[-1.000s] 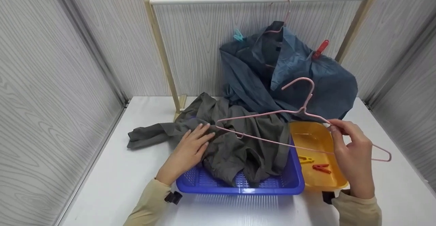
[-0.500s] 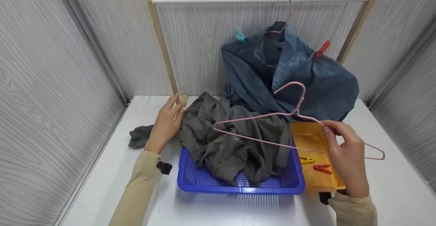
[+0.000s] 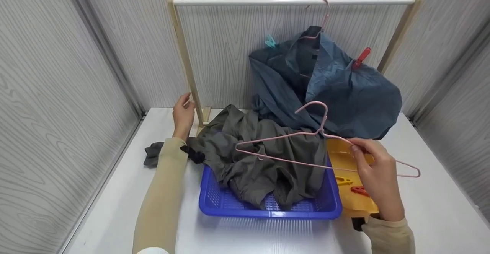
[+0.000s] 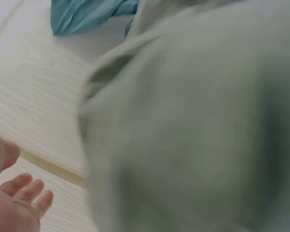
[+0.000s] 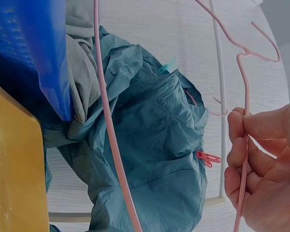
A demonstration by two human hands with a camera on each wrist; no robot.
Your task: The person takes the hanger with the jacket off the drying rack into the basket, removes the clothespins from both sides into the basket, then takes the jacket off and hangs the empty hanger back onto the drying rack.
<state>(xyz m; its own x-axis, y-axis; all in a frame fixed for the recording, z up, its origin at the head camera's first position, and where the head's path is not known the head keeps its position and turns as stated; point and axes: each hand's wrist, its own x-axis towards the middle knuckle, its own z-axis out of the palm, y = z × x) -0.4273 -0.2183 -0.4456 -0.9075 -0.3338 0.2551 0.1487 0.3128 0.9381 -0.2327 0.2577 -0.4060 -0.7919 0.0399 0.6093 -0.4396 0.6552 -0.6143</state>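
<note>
**Pink hanger [image 3: 320,131] in your right hand [image 3: 377,170], left hand [image 3: 183,118] beside the rack [image 3: 245,2]**

Your tabletop [image 3: 95,215] carries the rack along its back edge. From the rail, toward the back right corner, a blue garment [image 3: 348,89] hangs on a second hanger [image 3: 326,16]. A grey garment [image 3: 249,177] lies heaped in the blue basket [image 3: 270,214], midway between the left and right edges; one sleeve spills toward the left edge, passing under your left forearm. The yellow tray [image 3: 354,204] sits just right of the basket, on the right edge's side.

You have the pink hanger by its right shoulder, thumb and fingers pinched on the wire — hook up, its left end above the grey garment, its right end reaching past the tray. Your left hand is at the rack's left post, near the back left corner, its fingers loosely bent and apart with nothing in them — whether they touch the post, you cannot tell from here.

A turquoise clip [image 3: 270,41] and a red clip [image 3: 361,58] grip the blue garment's shoulders; a yellow clip [image 3: 344,180] lies in the tray.
</note>
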